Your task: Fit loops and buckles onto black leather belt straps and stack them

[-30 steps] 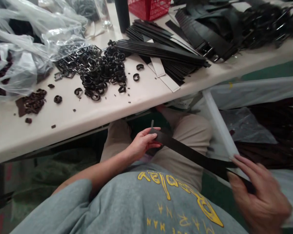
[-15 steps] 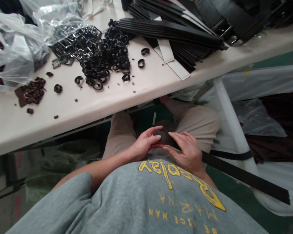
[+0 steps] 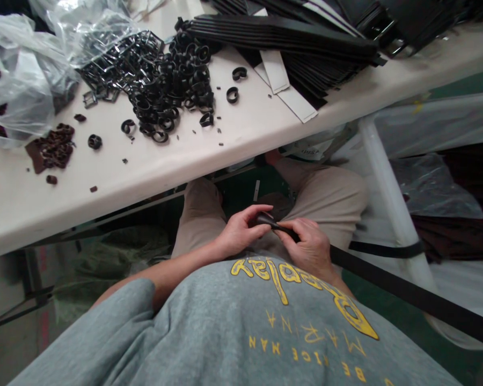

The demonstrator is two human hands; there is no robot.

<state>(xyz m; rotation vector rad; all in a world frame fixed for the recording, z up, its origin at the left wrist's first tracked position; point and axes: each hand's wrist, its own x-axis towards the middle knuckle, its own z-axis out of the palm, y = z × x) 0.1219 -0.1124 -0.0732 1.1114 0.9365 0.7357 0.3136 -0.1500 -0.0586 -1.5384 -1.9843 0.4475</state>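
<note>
A long black belt strap runs from between my hands out past my right wrist to the lower right. Its near end is bent or folded over above my lap. My left hand curls around that end, thumb and index finger closed against it. Close beside it, my right hand pinches the strap between thumb and fingers. The fingers cover part of the strap, so the fold is only partly seen.
A white table crosses ahead, bearing black belt loops, metal buckles, brown loops, stacked black straps and plastic bags. At right stands a white-framed rack with dark material.
My right hand has turned inward and now pinches the strap. The strap's near end, broad and flat before, now looks narrow and bent. My fingertips are closer together.
</note>
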